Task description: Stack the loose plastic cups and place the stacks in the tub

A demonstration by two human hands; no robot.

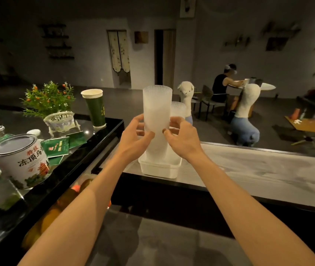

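Gripping the tall cup stack (157, 104) in the tub (158, 171), fingers of left hand (134, 138) and right hand (184, 142); tin (18, 160) lettered 冻顶乌.

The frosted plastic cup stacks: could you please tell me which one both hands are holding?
The taller, nearer frosted plastic cup stack, gripped by the left hand and right hand; the shorter stack stands behind it.

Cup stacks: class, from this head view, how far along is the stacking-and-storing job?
Done: a shorter stack stands in the white tub. In hand: the left hand and right hand grip the tall stack, whose base appears to be inside the tub. Left: letting go; no loose cups show on the grey counter.
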